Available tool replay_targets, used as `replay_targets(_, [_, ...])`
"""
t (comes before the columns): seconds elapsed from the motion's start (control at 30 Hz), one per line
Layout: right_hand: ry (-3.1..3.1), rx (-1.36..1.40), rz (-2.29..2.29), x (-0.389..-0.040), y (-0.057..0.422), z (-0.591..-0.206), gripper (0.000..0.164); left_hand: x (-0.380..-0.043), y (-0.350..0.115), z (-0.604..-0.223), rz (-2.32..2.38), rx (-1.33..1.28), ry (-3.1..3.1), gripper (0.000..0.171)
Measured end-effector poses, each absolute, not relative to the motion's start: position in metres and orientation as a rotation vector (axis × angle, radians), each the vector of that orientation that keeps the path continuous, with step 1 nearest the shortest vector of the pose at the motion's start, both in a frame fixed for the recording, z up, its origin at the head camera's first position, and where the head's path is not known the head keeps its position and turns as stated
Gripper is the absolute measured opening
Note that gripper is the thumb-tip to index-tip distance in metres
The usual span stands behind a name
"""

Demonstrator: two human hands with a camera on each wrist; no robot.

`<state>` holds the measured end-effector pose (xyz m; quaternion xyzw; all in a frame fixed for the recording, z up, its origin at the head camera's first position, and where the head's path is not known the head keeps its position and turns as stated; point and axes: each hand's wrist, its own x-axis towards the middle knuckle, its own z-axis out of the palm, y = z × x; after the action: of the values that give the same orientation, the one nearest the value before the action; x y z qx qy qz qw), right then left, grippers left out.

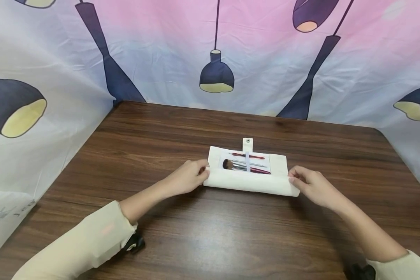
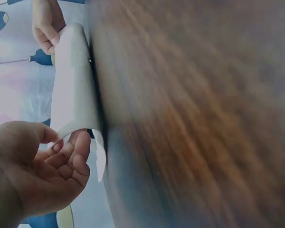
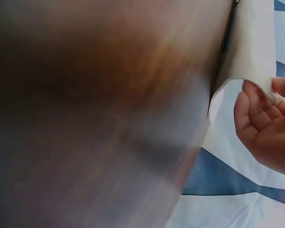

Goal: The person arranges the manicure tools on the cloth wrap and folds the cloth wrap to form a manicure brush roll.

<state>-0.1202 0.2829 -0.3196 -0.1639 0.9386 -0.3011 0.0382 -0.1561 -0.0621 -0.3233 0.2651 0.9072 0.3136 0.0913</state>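
Note:
A white brush roll lies partly folded on the table, its near part curled over toward the back. My left hand pinches the folded edge at its left end, and my right hand pinches the same edge at the right end. Inside, a grey-white elastic strap crosses a fluffy makeup brush, a thin red-handled tool and slim silver sticks. A short tab with a metal snap sticks out at the back. In the left wrist view, the roll's fabric arches between both hands.
The dark brown wooden table spreads around the roll on all sides. Behind it and at the left hangs a fabric backdrop printed with lamps. Black wrist devices show below the pale sleeves.

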Motion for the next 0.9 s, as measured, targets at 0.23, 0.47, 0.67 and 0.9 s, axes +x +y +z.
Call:
replay_targets(0.23, [2.91,-0.447,-0.879,-0.145,0.281,-0.324,0.007,-0.17,-0.055,-0.328,0.95,0.626,2.717,0.02])
replay_targets(0.47, [2.889,-0.453,-0.756,-0.155,0.279,-0.33,0.01,-0.175,-0.051,-0.333,0.906,0.612,2.725,0.014])
replay_targets(0.67, [2.873,-0.439,-0.674,-0.157,0.277,-0.333,0.011,-0.177,-0.048,-0.336,0.847,0.631,2.753,0.014])
replay_targets(0.9, [2.862,-0.411,-0.635,-0.158,0.273,-0.333,0.011,-0.176,-0.047,-0.337,0.761,0.65,2.805,0.018])
